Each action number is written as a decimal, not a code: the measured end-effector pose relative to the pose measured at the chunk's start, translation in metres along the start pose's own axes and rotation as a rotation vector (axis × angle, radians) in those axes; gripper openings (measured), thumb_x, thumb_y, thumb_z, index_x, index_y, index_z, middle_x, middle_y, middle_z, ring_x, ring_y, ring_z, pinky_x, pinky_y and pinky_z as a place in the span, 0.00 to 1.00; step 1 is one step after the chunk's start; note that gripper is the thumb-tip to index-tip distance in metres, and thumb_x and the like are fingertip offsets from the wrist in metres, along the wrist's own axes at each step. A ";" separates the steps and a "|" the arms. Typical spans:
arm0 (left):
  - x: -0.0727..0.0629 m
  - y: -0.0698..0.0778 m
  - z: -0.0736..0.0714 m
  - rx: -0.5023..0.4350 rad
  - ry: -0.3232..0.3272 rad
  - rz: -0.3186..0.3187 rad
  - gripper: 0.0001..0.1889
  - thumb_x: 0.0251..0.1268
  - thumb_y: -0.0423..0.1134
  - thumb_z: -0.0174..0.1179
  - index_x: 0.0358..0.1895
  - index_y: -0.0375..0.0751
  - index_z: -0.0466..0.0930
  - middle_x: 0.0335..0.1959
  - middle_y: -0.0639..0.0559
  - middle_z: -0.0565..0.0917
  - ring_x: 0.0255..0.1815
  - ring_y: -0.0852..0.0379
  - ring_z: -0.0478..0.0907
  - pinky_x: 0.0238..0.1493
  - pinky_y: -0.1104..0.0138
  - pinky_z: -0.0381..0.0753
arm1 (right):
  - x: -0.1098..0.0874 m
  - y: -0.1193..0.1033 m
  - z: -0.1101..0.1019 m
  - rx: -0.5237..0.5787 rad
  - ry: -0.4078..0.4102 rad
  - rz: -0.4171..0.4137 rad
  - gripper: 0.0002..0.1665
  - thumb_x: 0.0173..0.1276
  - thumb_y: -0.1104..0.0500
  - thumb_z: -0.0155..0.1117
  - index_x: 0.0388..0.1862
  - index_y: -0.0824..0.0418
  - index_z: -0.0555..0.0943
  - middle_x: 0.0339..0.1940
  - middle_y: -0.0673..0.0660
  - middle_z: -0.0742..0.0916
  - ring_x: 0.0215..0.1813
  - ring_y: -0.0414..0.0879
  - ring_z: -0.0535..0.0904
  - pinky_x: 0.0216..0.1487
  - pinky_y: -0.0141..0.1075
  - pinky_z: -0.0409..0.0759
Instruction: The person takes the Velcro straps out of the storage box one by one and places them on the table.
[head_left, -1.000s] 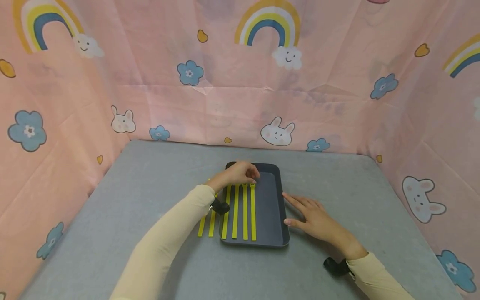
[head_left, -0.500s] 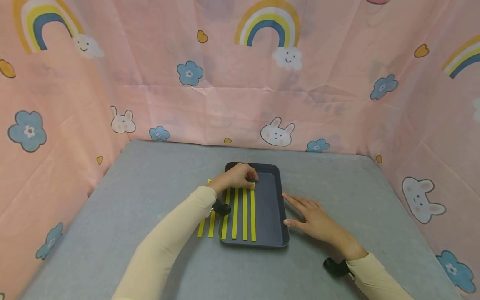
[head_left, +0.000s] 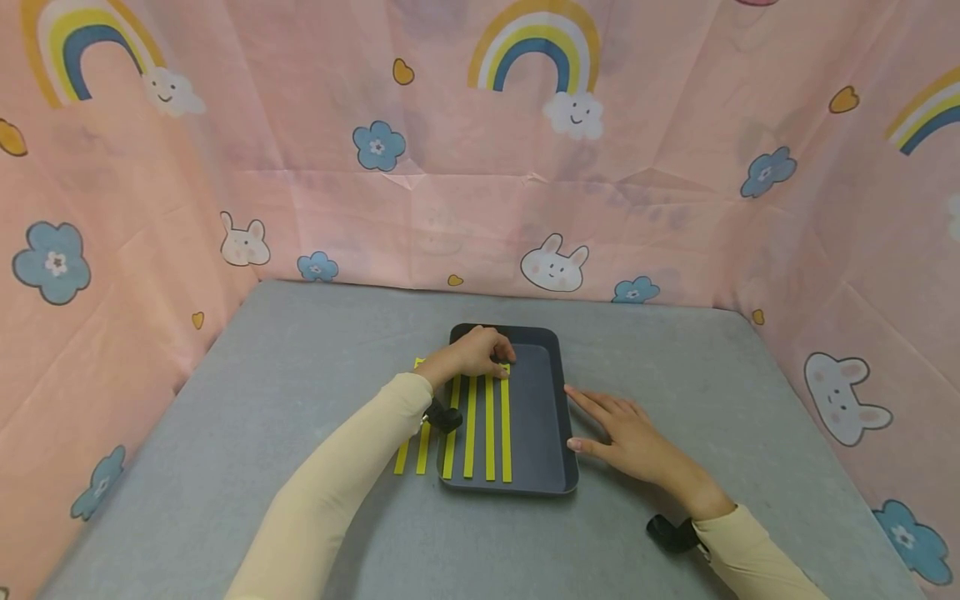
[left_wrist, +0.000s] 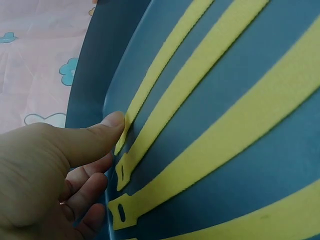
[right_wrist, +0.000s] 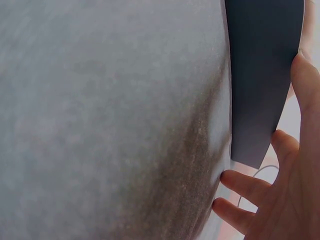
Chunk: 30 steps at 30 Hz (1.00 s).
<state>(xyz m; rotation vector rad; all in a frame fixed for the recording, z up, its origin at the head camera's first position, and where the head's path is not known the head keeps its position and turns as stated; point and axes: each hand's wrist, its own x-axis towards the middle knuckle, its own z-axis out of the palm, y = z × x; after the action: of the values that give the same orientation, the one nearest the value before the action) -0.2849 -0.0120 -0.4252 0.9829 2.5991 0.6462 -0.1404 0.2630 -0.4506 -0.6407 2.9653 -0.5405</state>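
Observation:
Several yellow straps with slotted heads, apparently hook-and-loop cable ties, lie side by side in a dark grey tray [head_left: 538, 425]. My left hand [head_left: 476, 352] reaches over the tray's far half. Its thumb and fingers pinch the rightmost yellow strap [head_left: 507, 433] near its far end; the left wrist view shows the thumb against that strap [left_wrist: 150, 82], with the index fingertip hidden. Other straps [left_wrist: 200, 75] lie flat beside it. My right hand [head_left: 626, 437] touches the tray's right side with spread, fairly straight fingers, also seen along the tray wall [right_wrist: 260, 75].
Two more yellow straps [head_left: 423, 450] lie on the grey tabletop [head_left: 315, 517] left of the tray, partly under my left forearm. A pink patterned curtain [head_left: 442, 208] encloses the table at the back and sides. The tray's right part shows bare floor.
My left hand has shifted slightly nearer and its fingers have closed in on the rightmost strap's far end. The tray and my right hand stay where they were.

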 end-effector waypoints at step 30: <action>0.004 0.000 0.008 0.061 0.066 -0.030 0.13 0.60 0.42 0.70 0.46 0.47 0.81 0.48 0.51 0.84 0.51 0.54 0.79 0.55 0.60 0.78 | 0.001 0.000 0.000 -0.015 0.006 -0.007 0.46 0.68 0.33 0.58 0.80 0.40 0.54 0.76 0.58 0.71 0.75 0.64 0.65 0.70 0.68 0.56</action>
<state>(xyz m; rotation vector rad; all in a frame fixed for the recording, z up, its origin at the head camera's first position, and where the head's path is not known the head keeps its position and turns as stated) -0.2844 -0.0068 -0.4329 0.9535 2.7006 0.6046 -0.1409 0.2629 -0.4511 -0.6526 2.9760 -0.5226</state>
